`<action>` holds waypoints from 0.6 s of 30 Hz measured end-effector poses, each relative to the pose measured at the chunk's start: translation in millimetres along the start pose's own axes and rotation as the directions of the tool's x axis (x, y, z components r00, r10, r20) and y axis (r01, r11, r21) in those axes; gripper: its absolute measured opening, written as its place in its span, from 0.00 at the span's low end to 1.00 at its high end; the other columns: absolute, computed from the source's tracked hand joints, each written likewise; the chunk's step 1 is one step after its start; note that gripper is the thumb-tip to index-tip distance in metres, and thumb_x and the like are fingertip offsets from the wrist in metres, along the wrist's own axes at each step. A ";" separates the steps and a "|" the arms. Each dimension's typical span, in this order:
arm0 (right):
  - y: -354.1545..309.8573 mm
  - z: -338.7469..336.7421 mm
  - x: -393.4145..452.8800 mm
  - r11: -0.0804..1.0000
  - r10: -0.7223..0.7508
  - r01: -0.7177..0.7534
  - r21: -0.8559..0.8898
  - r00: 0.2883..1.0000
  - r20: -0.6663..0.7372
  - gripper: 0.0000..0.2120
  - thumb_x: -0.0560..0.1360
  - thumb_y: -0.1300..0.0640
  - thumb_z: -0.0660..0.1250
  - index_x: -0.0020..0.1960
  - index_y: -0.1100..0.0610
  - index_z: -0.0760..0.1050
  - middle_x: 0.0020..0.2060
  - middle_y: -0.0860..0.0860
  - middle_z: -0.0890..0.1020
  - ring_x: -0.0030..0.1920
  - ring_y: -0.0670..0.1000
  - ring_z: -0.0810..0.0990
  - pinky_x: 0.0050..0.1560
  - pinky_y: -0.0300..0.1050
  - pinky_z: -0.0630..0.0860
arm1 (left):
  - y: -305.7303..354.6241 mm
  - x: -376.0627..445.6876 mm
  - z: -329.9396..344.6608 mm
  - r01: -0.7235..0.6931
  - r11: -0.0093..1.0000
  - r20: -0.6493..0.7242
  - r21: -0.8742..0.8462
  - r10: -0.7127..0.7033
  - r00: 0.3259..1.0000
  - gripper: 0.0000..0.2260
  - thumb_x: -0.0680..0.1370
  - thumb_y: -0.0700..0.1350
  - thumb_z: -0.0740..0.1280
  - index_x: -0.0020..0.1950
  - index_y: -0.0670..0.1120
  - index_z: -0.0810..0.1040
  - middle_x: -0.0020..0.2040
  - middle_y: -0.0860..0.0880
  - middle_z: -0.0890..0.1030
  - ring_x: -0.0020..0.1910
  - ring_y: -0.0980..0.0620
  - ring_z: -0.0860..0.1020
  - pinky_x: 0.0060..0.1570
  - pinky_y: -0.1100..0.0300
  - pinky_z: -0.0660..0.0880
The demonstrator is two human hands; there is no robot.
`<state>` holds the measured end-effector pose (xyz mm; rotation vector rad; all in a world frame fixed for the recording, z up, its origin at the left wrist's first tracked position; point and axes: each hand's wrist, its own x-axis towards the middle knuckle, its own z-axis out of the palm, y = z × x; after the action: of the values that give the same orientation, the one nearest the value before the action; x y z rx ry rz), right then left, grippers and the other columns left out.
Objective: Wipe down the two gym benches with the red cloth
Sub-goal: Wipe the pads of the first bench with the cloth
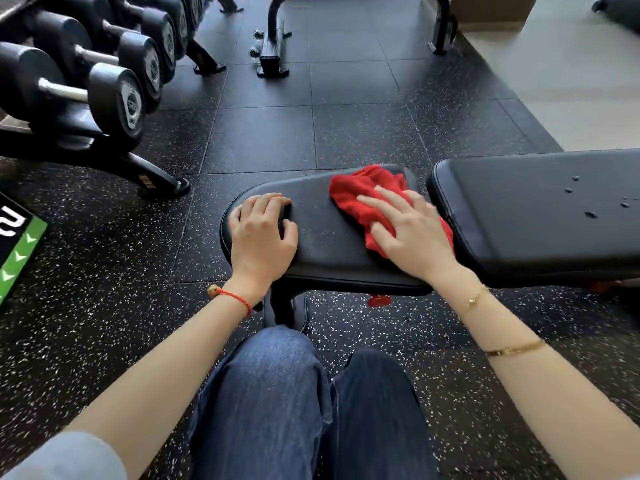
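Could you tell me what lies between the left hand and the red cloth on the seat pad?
Only bare black seat pad, as the head view shows; the left hand rests near its rounded end, the red cloth under the right hand.

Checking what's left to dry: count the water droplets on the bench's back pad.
5, clustered on the back pad at far right: one uppermost, one below-left, two near the frame edge, one lowest. More may lie out of frame.

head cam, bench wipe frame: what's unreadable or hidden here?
- Part of the red cloth: under the right hand.
- Back pad: far end cut off by the right frame edge.
- Seat pad frame: hidden beneath the pad and the knees.
- Right hand fingers: motion-blurred.
- Dumbbell end markings: too small to read.
- Second bench: cannot be identified for sure.
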<state>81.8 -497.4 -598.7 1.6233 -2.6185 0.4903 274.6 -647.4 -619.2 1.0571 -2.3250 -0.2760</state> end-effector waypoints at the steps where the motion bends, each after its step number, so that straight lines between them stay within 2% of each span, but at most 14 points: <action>1: 8.2 -0.1 11.1 0.998 0.063 -0.063 -0.004 0.998 -0.009 0.23 0.78 0.46 0.58 0.72 0.38 0.66 0.75 0.43 0.65 0.72 0.58 0.62 0.73 0.54 0.58 | 0.6 -0.1 -0.1 0.000 1.000 -0.003 -0.001 0.000 1.000 0.14 0.75 0.45 0.64 0.60 0.48 0.78 0.62 0.51 0.79 0.65 0.47 0.73 0.69 0.48 0.63; 4: 10.2 0.8 46.9 0.978 0.209 -0.209 0.006 0.978 -0.011 0.22 0.79 0.47 0.58 0.73 0.40 0.66 0.76 0.47 0.64 0.72 0.61 0.61 0.73 0.54 0.57 | 3.0 -0.7 -0.4 0.008 1.000 -0.005 0.000 -0.008 1.000 0.13 0.75 0.45 0.64 0.59 0.48 0.78 0.62 0.51 0.79 0.65 0.47 0.73 0.69 0.49 0.61; 8: -30.7 12.4 51.6 0.996 0.070 -0.068 -0.060 0.997 0.032 0.23 0.78 0.44 0.58 0.73 0.40 0.65 0.76 0.47 0.64 0.72 0.60 0.62 0.72 0.54 0.57 | 3.3 -1.2 -1.4 0.025 1.000 -0.002 -0.015 -0.025 1.000 0.13 0.75 0.45 0.64 0.59 0.49 0.79 0.62 0.51 0.79 0.65 0.47 0.73 0.69 0.49 0.61; 13: -44.5 11.1 -9.9 0.996 -0.084 0.084 -0.018 0.996 0.024 0.23 0.77 0.44 0.59 0.72 0.38 0.66 0.74 0.44 0.66 0.72 0.59 0.63 0.72 0.54 0.57 | 1.6 -0.8 -3.1 0.012 0.999 0.009 -0.035 -0.012 1.000 0.14 0.75 0.44 0.65 0.60 0.48 0.79 0.63 0.50 0.80 0.65 0.47 0.73 0.70 0.48 0.63; 16: -26.7 4.4 -29.6 0.997 -0.080 0.080 0.018 0.997 -0.024 0.23 0.76 0.45 0.60 0.71 0.38 0.67 0.73 0.42 0.68 0.71 0.57 0.64 0.72 0.53 0.57 | -0.6 -1.4 -2.1 0.006 0.999 0.004 -0.042 -0.005 1.000 0.14 0.75 0.44 0.65 0.61 0.48 0.80 0.63 0.50 0.79 0.65 0.48 0.73 0.70 0.49 0.62; 18: -14.7 2.9 -21.5 1.000 -0.010 0.010 0.007 0.999 -0.034 0.23 0.77 0.45 0.60 0.71 0.38 0.67 0.73 0.43 0.67 0.71 0.57 0.64 0.72 0.53 0.58 | -0.3 -1.4 -1.0 0.003 0.999 0.003 -0.049 -0.003 1.000 0.14 0.76 0.44 0.65 0.61 0.48 0.80 0.63 0.51 0.79 0.65 0.48 0.73 0.70 0.50 0.62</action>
<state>105.0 -485.5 -601.7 1.6151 -2.5860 0.5228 276.1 -646.5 -619.2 1.0377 -2.3079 -0.3341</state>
